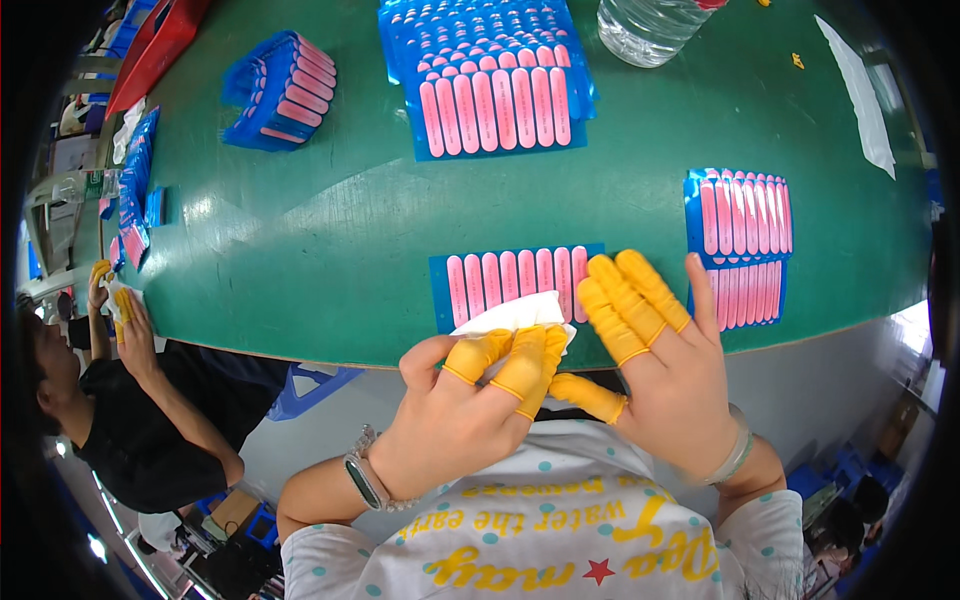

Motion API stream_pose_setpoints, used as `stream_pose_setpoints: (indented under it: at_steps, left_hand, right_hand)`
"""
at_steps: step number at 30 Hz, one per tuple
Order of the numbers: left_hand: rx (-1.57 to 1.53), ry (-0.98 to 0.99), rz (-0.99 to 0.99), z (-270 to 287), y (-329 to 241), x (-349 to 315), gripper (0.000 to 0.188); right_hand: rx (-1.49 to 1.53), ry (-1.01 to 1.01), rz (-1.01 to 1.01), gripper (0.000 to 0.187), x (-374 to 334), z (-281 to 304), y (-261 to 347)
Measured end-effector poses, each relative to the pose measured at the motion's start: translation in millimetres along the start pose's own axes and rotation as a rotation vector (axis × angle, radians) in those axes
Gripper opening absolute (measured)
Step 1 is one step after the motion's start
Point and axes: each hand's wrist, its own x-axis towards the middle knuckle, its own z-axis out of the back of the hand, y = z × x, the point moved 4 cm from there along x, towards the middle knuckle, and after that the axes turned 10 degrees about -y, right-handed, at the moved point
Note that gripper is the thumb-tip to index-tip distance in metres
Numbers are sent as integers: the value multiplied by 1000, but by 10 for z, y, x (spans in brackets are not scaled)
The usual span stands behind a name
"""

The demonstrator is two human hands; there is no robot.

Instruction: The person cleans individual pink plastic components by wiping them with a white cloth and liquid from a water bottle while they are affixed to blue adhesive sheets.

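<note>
Left hand [455,420]: nearest to the camera, at the near edge of the tabletop [330,230]; its grip is closed on a white cloth [515,313], pinched between the thumb and fingers that wear yellow finger cots; a watch is on the wrist.
Right hand [665,375]: just right of the left hand, the grip is wide and holds nothing; the fingers with yellow cots are stretched out flat, and their tips lie on the right end of the blue sheet.
White cloth: at the near edge of the tabletop, on the near part of the blue sheet, between the two hands.
Blue sheet with pink strips [500,280]: flat on the green tabletop, directly beyond the hands, partly covered by the cloth and the right fingers.
Stack of sheets, right [740,240]: the same blue and pink kind, near the right hand but apart from it.
Stack of sheets, far [490,85]: at the far middle of the tabletop.
Blue holder with pink strips [280,92]: far left.
Clear water bottle [650,28]: far edge, right of the far stack.
Another person [130,400]: at the left, hands with yellow cots at the tabletop edge.
</note>
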Motion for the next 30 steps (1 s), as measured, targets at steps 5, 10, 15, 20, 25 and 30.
stream_pose_setpoints:
  at_steps: [5,10,15,20,25,30]
  left_hand:
    - [6,-7,-20,12,50,268,39]
    - [107,-55,-61,-130,134,556,40]
    - [108,-1,-90,-26,-123,110,42]
    - [66,-38,-48,-16,-155,133,42]
    - [122,-54,-98,-182,84,628,40]
    - [272,-90,-257,-239,26,565,40]
  right_hand:
    - [-20,66,-7,72,-85,-44,-43]
    - [-109,83,-1,73,-114,-35,-6]
    - [-11,37,-51,64,-70,3,-28]
    - [-48,49,-1,65,-96,69,-127]
    - [-167,67,39,69,-118,43,-57]
    - [-195,42,25,66,-127,40,-32]
